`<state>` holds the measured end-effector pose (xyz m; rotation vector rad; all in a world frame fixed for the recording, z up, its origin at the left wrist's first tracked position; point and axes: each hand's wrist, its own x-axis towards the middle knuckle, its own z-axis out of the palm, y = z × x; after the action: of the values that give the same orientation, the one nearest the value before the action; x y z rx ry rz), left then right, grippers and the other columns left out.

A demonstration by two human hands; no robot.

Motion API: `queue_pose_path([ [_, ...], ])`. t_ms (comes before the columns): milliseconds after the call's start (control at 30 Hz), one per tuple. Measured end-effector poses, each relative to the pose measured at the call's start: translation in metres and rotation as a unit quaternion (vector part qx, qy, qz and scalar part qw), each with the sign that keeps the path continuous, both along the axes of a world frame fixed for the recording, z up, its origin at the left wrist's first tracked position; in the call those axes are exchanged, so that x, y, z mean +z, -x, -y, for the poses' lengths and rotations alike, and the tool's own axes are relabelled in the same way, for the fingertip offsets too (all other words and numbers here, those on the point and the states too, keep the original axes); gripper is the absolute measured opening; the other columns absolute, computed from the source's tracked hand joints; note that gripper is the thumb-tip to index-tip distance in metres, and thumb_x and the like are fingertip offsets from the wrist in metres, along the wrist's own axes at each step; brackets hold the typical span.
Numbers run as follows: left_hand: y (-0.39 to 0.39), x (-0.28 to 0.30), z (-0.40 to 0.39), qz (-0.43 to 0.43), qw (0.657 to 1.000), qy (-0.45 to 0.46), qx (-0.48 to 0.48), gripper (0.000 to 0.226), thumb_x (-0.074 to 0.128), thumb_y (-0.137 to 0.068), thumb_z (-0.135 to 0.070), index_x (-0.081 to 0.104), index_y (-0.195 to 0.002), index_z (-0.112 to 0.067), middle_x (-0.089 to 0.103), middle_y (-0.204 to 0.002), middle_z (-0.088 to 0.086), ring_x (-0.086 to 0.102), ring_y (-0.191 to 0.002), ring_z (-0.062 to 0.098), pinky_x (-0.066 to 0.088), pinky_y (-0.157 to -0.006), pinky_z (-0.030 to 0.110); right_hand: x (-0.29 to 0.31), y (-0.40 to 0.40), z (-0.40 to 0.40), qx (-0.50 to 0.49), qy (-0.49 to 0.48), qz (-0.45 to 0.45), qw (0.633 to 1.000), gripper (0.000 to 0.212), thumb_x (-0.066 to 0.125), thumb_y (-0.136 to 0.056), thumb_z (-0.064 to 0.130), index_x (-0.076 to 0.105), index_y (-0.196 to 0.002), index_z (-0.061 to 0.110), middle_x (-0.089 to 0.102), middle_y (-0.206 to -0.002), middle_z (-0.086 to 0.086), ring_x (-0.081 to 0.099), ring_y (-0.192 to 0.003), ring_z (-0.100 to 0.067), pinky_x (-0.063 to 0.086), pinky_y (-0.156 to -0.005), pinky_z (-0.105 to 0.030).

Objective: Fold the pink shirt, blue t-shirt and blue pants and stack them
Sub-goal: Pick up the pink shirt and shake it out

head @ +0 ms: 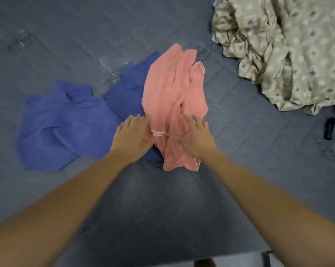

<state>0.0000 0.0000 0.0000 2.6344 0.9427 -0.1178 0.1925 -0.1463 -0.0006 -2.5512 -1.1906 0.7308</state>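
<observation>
Pink shirt (174,105) lay crumpled on the dark quilted bedcover (66,35), overlapping blue cloth (66,124) at its left, with left hand (131,135) and right hand (196,136) resting on its near end, fingers relaxed; folding unstarted, next likely spreading it flat.

Pink shirt (174,97) — soft matt cloth; patterned sheet (290,54) — faintly glossy fabric.
</observation>
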Motion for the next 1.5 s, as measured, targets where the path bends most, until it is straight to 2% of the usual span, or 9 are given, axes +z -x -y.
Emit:
queue_pose_path([
  [267, -0.039, -0.085, 0.043, 0.015, 0.998, 0.062, -0.014, 0.069, 0.043, -0.081, -0.069, 0.056, -0.127, -0.020, 0.050, -0.123, 0.003, 0.052, -0.109, 0.026, 0.052, -0.079, 0.045, -0.090, -0.038, -0.003, 0.096, -0.005, 0.052, 0.994, 0.093, 0.078, -0.072, 0.031, 0.036, -0.155, 0.021, 0.048, -0.139, -0.002, 0.040, -0.132, -0.027, 0.033, -0.114, -0.046],
  [500, -0.057, -0.096, 0.065, -0.041, 0.996, 0.081, -0.017, 0.074, 0.066, -0.072, -0.075, 0.061, -0.107, -0.010, 0.060, -0.119, 0.006, 0.056, -0.112, 0.028, 0.049, -0.090, 0.042, -0.090, -0.055, 0.006, 0.080, -0.063, 0.107, 0.989, 0.012, 0.063, -0.081, 0.011, 0.058, -0.091, 0.015, 0.063, -0.091, 0.001, 0.051, -0.097, -0.026, 0.029, -0.075, -0.036],
  [633, -0.060, -0.096, 0.076, -0.033, 0.984, 0.175, 0.006, 0.041, 0.071, -0.081, -0.039, 0.041, -0.065, -0.016, 0.054, -0.084, 0.004, 0.057, -0.079, 0.027, 0.041, -0.063, 0.035, -0.071, -0.062, 0.019, 0.058, -0.113, 0.065, 0.990, 0.022, 0.061, -0.080, 0.010, 0.041, -0.073, 0.016, 0.045, -0.073, 0.006, 0.040, -0.080, -0.019, 0.034, -0.073, -0.038],
  [733, -0.054, -0.087, 0.075, 0.063, 0.961, 0.259, 0.073, 0.029, 0.064, -0.085, -0.018, 0.040, -0.069, -0.012, 0.042, -0.063, -0.002, 0.037, -0.058, 0.015, 0.034, -0.055, 0.033, -0.055, -0.069, 0.026, 0.026, -0.135, 0.011, 0.991, 0.016, 0.058, -0.079, 0.007, 0.043, -0.076, 0.010, 0.050, -0.069, -0.004, 0.045, -0.071, -0.026, 0.036, -0.066, -0.038],
  [1000, -0.075, 0.009, 0.036, 0.275, 0.835, 0.402, 0.256, 0.016, 0.050, -0.098, 0.002, 0.054, -0.097, -0.014, 0.061, -0.075, 0.005, 0.053, -0.056, 0.009, 0.043, -0.049, 0.022, 0.030, -0.089, 0.030, -0.028, -0.147, -0.078, 0.986, 0.029, 0.067, -0.092, 0.025, 0.043, -0.109, 0.022, 0.059, -0.069, -0.013, 0.053, -0.065, -0.029, 0.046, -0.066, -0.040],
  [1100, -0.088, 0.043, 0.022, 0.281, 0.861, 0.360, 0.226, 0.016, 0.047, -0.100, 0.003, 0.060, -0.100, -0.006, 0.059, -0.080, -0.004, 0.050, -0.061, -0.002, 0.040, -0.055, 0.012, 0.064, -0.090, 0.026, 0.021, -0.124, -0.067, 0.990, 0.040, 0.067, -0.090, 0.050, 0.046, -0.121, 0.036, 0.065, -0.091, -0.001, 0.060, -0.082, -0.023, 0.052, -0.078, -0.042],
  [1267, -0.096, 0.076, 0.011, 0.296, 0.889, 0.307, 0.167, 0.036, 0.047, -0.106, -0.014, 0.046, -0.069, -0.009, 0.044, -0.068, -0.001, 0.037, -0.065, 0.010, 0.033, -0.060, 0.029, 0.098, -0.084, 0.018, 0.104, -0.110, -0.049, 0.987, 0.077, 0.067, -0.067, 0.082, 0.050, -0.132, 0.045, 0.034, -0.126, 0.010, 0.043, -0.118, -0.015, 0.049, -0.097, -0.044],
  [1367, -0.097, 0.093, 0.011, 0.312, 0.886, 0.304, 0.156, 0.047, 0.047, -0.107, -0.022, 0.029, -0.063, -0.020, 0.029, -0.063, -0.006, 0.026, -0.061, 0.010, 0.026, -0.057, 0.032, 0.101, -0.074, 0.012, 0.163, -0.120, -0.007, 0.979, 0.062, 0.081, -0.066, 0.069, 0.065, -0.116, 0.035, 0.034, -0.140, 0.002, 0.035, -0.119, -0.021, 0.045, -0.098, -0.041],
  [1500, -0.090, 0.105, 0.003, 0.303, 0.887, 0.314, 0.153, 0.055, 0.062, -0.097, -0.039, 0.031, -0.060, -0.012, 0.030, -0.063, 0.001, 0.029, -0.062, 0.013, 0.029, -0.059, 0.035, 0.097, -0.066, 0.004, 0.145, -0.217, 0.051, 0.964, 0.013, 0.077, -0.087, 0.025, 0.069, -0.081, 0.016, 0.053, -0.117, 0.004, 0.038, -0.100, -0.021, 0.047, -0.088, -0.045],
])
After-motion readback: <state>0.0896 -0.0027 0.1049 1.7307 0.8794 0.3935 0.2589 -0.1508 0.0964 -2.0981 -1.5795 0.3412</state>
